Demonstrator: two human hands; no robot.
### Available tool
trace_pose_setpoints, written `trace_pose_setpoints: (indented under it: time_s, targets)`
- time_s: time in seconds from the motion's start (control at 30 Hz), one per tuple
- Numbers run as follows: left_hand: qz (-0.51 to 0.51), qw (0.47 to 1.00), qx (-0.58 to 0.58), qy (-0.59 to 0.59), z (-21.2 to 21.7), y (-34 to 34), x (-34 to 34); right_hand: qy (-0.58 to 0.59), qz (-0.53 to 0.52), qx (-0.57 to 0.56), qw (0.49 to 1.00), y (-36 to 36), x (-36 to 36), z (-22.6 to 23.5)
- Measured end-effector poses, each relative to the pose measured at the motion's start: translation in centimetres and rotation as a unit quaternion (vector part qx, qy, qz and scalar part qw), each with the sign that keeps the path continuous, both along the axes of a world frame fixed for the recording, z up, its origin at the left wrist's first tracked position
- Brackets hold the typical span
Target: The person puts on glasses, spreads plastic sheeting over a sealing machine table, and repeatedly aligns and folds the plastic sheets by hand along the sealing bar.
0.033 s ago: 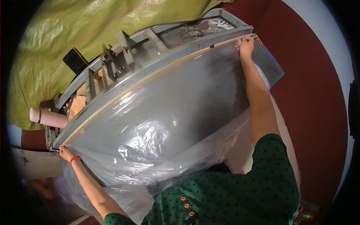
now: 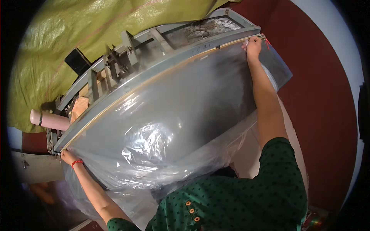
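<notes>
Along the frame, the left hand and right hand pinch the film at 2 far-apart spots, likely for even tension.

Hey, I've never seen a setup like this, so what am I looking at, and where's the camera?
There's no machine arm here: you're seeing a person's bare hands. A wide fisheye camera on their head looks down, so straight edges bend. Clear plastic film spreads over a grey surface beside a long metal frame. The left hand and right hand appear to pinch the film near opposite ends of the frame. A pink bottle lies by the frame's left end.
</notes>
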State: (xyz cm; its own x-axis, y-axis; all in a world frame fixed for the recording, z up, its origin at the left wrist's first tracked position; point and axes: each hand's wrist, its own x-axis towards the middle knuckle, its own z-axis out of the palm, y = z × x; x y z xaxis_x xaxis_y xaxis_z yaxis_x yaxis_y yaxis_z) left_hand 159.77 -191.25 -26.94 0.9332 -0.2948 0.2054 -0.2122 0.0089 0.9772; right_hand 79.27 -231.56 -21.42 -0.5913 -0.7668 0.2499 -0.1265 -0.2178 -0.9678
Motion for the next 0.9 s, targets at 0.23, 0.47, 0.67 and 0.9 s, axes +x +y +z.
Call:
trace_pose_setpoints:
  time_s: [0.23, 0.47, 0.67, 0.9]
  targets:
    - [-0.072, 0.997, -0.008, 0.007, 2.6, -1.7, -5.6, 0.008, 0.139, 0.028, 0.99, 1.3, -2.5, -0.5]
    - [-0.211, 0.962, 0.098, -0.141, 7.6, 4.9, -14.8, 0.224, -0.061, 0.013, 0.973, 11.9, -5.7, 2.8]
    - [-0.33, 0.938, 0.018, -0.105, 12.9, 7.1, -24.0, 0.411, -0.239, -0.175, 0.862, 16.1, -6.0, 6.9]
    - [-0.327, 0.929, 0.041, -0.167, 15.5, 12.5, -26.8, 0.379, 0.495, -0.308, 0.719, 30.4, 29.6, 10.8]
